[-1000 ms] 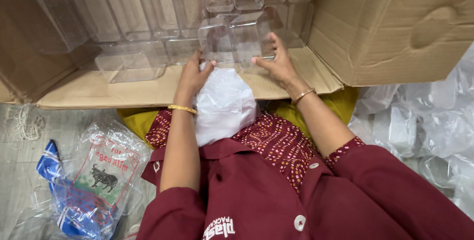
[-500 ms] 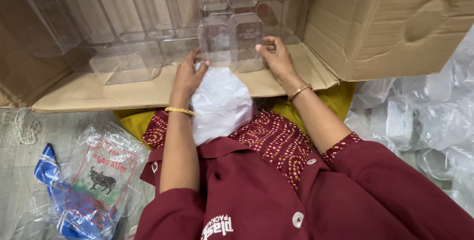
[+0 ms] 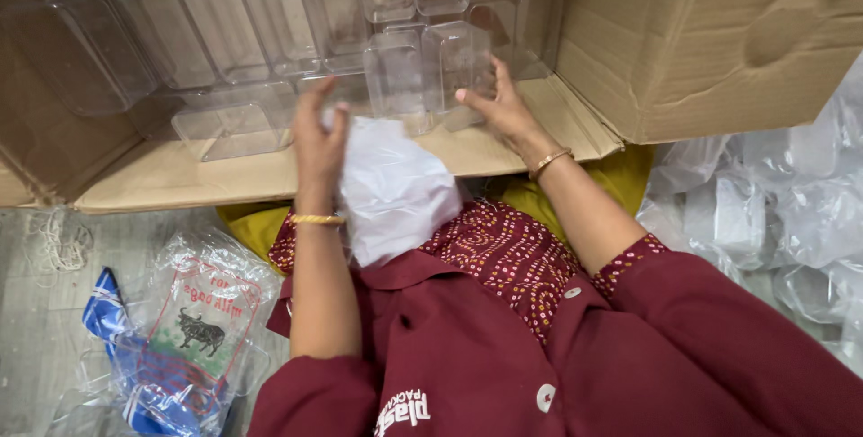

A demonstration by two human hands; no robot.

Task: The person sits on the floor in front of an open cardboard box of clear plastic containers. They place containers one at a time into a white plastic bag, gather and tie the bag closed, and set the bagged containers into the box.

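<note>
So the clear plastic container (image 3: 430, 73) is standing up on the lower flap of the big cardboard box (image 3: 719, 41), right at the box's mouth, with rows of the same clear tubs stacked behind it and another one lying flat off to the left (image 3: 235, 122). The right hand (image 3: 502, 106) is on its right side, fingers spread and laid against the wall, thumb pointing in toward the front, so it's steadying it more than clamping it. The left hand (image 3: 316, 136) is lower and further left, apart from the container, loosely curled on the top of a white plastic bag (image 3: 391, 187) sitting in the lap. So the container lies up and to the right of the left hand, and the right hand is clearly the nearer one. Its long axis runs up and down. A printed bag (image 3: 193, 325) lies on the floor at left.
</note>
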